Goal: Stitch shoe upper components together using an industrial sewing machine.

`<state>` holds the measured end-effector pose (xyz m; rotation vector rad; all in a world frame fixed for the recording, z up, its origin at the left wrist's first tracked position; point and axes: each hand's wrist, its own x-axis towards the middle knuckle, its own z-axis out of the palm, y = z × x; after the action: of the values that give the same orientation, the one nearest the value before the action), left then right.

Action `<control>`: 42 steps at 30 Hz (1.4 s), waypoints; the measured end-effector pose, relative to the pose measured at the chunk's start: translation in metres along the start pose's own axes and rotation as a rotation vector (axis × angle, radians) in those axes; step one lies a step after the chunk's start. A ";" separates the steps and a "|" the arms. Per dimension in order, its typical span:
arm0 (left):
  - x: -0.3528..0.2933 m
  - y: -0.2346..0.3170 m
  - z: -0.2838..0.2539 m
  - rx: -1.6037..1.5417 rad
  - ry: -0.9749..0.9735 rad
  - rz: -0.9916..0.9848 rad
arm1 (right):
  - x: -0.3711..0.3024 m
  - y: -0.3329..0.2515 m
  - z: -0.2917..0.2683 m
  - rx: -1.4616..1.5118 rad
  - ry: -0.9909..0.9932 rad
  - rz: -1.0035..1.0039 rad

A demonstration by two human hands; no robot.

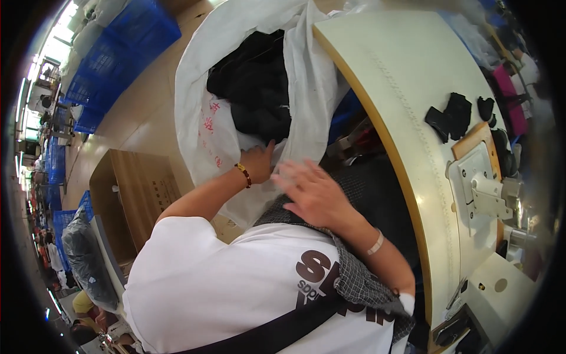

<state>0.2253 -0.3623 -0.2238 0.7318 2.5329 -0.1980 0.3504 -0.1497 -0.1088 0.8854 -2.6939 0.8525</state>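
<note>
A large white woven sack (303, 88) stands in front of me with its mouth wide, filled with dark black fabric pieces (253, 88). At its near rim, my left hand (256, 164) is closed on the sack's edge, the thumb pointing up and the other fingers partly hidden. My right hand (312, 192) hovers just right of it, fingers spread and slightly blurred, with nothing in them. Below that hand, a dark checked cloth (289, 206) covers my lap.
At right is a pale sewing table (401, 76) with a wooden edge, black fabric pieces (457, 117) and a sewing machine (486, 194). A cardboard box (144, 197) stands at left, near a grey plastic-wrapped bundle (88, 259). Blue crates (121, 56) line the far left.
</note>
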 end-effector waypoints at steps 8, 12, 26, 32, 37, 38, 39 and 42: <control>0.044 -0.078 0.012 -1.285 -0.168 -0.083 | 0.008 0.095 0.070 -0.376 -0.217 0.331; 0.082 -0.093 0.000 -1.659 0.378 -0.294 | -0.007 0.098 0.068 -0.390 -0.101 0.411; 0.134 -0.142 -0.025 -0.723 1.029 -0.531 | -0.037 0.112 0.090 -0.235 0.105 0.392; 0.118 -0.116 -0.021 -0.824 1.031 -0.353 | -0.039 0.112 0.092 -0.216 0.099 0.408; 0.094 -0.098 -0.075 -0.440 0.947 -0.072 | -0.041 0.110 0.092 -0.198 0.143 0.419; 0.085 -0.096 -0.093 -0.463 0.971 -0.086 | -0.042 0.110 0.094 -0.197 0.155 0.416; 0.074 -0.094 -0.113 -0.465 0.966 -0.092 | -0.042 0.110 0.095 -0.193 0.149 0.415; 0.044 -0.090 -0.165 -0.681 0.769 -0.097 | -0.044 0.114 0.097 -0.219 0.151 0.417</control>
<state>0.0756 -0.3743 -0.1019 0.4423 3.0191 1.0545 0.3193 -0.1090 -0.2562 0.2055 -2.8050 0.6411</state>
